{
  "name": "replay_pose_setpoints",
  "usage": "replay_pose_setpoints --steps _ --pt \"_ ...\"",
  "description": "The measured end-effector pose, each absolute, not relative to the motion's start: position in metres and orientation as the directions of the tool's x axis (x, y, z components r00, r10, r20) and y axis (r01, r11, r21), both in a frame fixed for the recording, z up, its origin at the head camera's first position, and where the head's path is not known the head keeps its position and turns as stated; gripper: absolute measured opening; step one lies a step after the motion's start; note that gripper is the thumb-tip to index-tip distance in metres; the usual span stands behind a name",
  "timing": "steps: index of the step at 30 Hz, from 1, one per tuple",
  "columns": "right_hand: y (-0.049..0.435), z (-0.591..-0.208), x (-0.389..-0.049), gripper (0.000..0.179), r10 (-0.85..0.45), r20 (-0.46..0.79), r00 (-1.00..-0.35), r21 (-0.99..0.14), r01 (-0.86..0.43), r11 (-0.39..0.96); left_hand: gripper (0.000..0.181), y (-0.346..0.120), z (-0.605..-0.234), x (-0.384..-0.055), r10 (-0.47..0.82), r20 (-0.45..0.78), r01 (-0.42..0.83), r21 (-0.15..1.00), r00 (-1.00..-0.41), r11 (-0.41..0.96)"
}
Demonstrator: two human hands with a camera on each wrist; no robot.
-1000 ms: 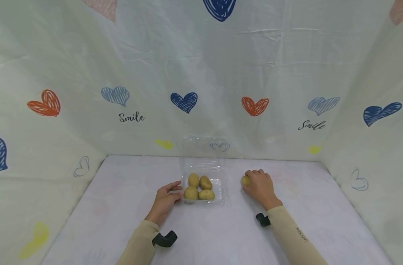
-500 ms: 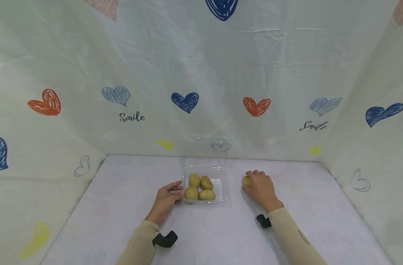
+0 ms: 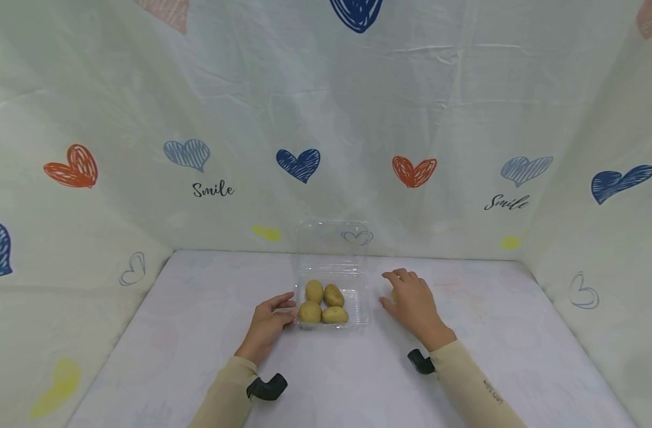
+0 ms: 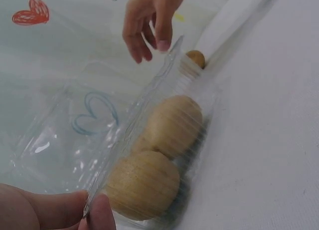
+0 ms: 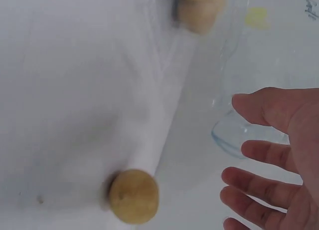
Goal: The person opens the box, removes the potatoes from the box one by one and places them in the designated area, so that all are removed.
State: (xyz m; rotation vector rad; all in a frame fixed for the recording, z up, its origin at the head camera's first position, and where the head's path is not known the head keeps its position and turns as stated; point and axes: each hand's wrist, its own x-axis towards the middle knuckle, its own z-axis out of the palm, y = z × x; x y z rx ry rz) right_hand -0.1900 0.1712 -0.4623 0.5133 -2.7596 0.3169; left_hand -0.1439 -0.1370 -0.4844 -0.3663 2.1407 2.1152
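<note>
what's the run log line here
left hand: pinches clear plastic clamshell | inside: four yellow-brown rounded potatoes | right hand: empty, near fifth potato outside

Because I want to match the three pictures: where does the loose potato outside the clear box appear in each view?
Head: right of centre, the loose potato, mostly hidden by the right hand.
Left wrist: small, above centre, the loose potato beyond the clear box.
Right wrist: bottom, left of centre, the loose potato in full.
Shared landmark: the right hand, in all three.

Four potatoes (image 3: pixel 310 311) lie in a container (image 3: pixel 359 304) left of another potato (image 5: pixel 133 196).
</note>
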Motion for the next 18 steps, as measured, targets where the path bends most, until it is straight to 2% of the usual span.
replay_pose_setpoints --steps 13,18 --pt "0.139 -0.459 -0.180 0.049 -0.436 0.370 -0.821 -0.195 -0.527 0.827 0.047 -0.137 -0.484 -0.143 -0.098 -0.246 -0.248 0.969 -0.964 0.007" --pt "0.129 -0.463 -0.182 0.051 -0.476 0.337 -0.812 -0.216 -0.559 0.800 0.047 -0.136 -0.485 -0.144 -0.103 -0.252 -0.255 0.967 -0.962 0.008"
